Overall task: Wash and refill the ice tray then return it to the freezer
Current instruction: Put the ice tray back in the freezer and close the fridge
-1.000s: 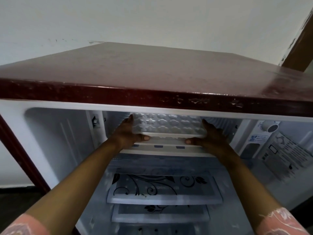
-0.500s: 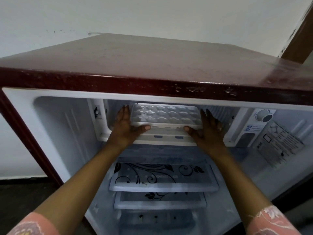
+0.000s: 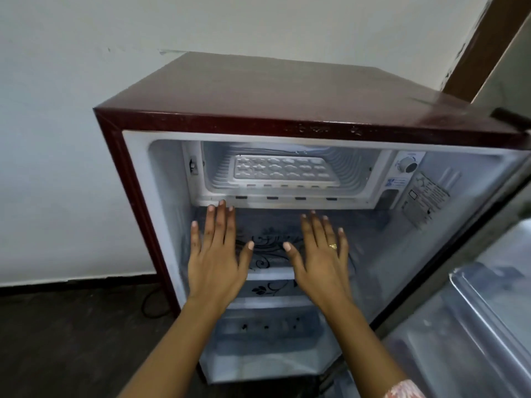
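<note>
**Ice tray in freezer compartment, door open**

The ice tray (image 3: 283, 169) lies flat on the floor of the freezer compartment (image 3: 355, 168), close to its front lip. The left hand (image 3: 214, 262) and right hand (image 3: 319, 259) hover below it, holding nothing, fingers straight and spread. Fill level cannot be read. Likely risk: slamming the open refrigerator door (image 3: 474, 326) jolts the shallow cells and spills water across the compartment.

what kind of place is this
Most likely a room in a home, perhaps a kitchen corner: a small maroon fridge stands open against a plain white wall on a dark floor, with an ice tray lying in its freezer compartment.
</note>
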